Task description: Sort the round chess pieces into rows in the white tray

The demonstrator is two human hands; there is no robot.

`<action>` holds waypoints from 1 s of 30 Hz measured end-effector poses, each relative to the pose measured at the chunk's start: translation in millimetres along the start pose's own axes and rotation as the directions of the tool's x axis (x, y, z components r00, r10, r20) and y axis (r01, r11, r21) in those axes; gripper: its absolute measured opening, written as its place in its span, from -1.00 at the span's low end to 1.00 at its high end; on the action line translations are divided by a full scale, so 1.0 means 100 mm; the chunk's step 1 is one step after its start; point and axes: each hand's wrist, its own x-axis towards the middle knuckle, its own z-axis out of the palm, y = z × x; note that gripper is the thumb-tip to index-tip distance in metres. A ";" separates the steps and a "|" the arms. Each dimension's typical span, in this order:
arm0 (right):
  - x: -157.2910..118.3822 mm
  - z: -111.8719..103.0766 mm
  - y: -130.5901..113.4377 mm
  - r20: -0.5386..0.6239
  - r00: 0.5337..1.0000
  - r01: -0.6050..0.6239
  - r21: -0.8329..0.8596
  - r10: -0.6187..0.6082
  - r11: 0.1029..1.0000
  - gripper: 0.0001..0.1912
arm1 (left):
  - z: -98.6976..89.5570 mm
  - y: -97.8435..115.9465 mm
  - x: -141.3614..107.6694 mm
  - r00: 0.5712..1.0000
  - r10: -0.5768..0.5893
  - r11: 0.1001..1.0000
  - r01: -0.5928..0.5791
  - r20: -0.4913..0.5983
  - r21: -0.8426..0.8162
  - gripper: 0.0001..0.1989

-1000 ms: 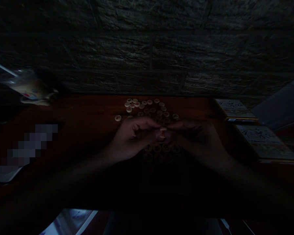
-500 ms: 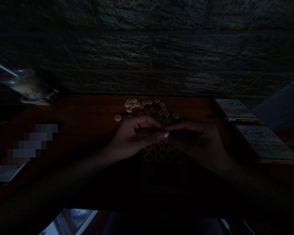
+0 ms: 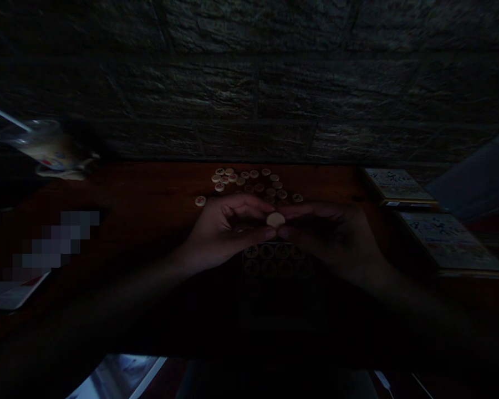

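Observation:
Between my two hands a round, pale Chinese chess piece (image 3: 275, 220) is held up, a blank face toward me. My left hand (image 3: 228, 224) pinches it from the left with thumb and fingers. My right hand (image 3: 330, 230) pinches the same piece from the right. Just below the hands, rows of chess pieces (image 3: 266, 251) with dark characters lie in a dark box (image 3: 280, 316), whose near part is lost in shadow. Beyond the hands, several loose chess pieces (image 3: 233, 177) are scattered on the wooden table (image 3: 158, 185), some with red characters, some blank side up.
Two flat printed boxes (image 3: 401, 185) lie at the right, one nearer than the other. A plastic drink cup (image 3: 45, 144) with a straw stands at the far left. A stone-block wall (image 3: 249, 83) rises behind the table. A partly pixelated flat object (image 3: 29, 288) lies left.
The chess piece between my fingers has turned from edge-on to show its blank face. Both hands stay in nearly the same place.

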 end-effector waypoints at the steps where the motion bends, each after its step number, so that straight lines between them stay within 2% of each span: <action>1: 0.00 0.00 0.00 0.002 1.000 -0.011 0.016 0.011 1.000 -0.74 | 0.00 0.00 0.00 1.000 0.004 1.000 -0.004 0.002 0.005 -0.74; 7: 0.03 -0.01 -0.01 0.030 1.000 0.007 0.007 -0.007 1.000 -0.79 | 0.00 -0.02 0.01 1.000 0.031 0.999 -0.031 0.007 0.022 -0.78; 11: 0.03 -0.02 -0.02 0.046 0.998 0.046 -0.052 -0.044 0.998 -0.85 | -0.01 -0.03 0.00 0.999 0.044 0.994 -0.042 -0.015 0.105 -0.83; 14: 0.02 -0.03 -0.03 0.047 0.996 0.085 -0.084 -0.081 0.993 -0.87 | -0.02 -0.05 -0.01 0.994 0.109 0.977 -0.102 -0.024 0.188 -0.85; 17: 0.02 -0.04 -0.03 0.075 0.995 0.079 -0.097 -0.072 0.992 -0.79 | -0.03 -0.05 -0.01 0.970 0.244 0.941 -0.233 -0.016 0.246 -0.88; 20: 0.02 -0.04 -0.03 0.108 0.994 0.006 -0.081 0.003 0.997 -0.68 | -0.04 -0.04 -0.01 0.938 0.346 0.889 -0.330 0.006 0.317 -0.90; 24: 0.02 -0.03 -0.01 0.143 0.989 -0.038 -0.023 0.041 0.999 -0.67 | -0.06 -0.05 -0.01 0.913 0.405 0.834 -0.394 0.055 0.386 -0.89; 30: 0.02 -0.04 0.02 0.148 0.987 -0.045 -0.078 0.057 0.996 -0.77 | -0.07 -0.05 0.00 0.885 0.456 0.778 -0.448 0.095 0.440 -0.87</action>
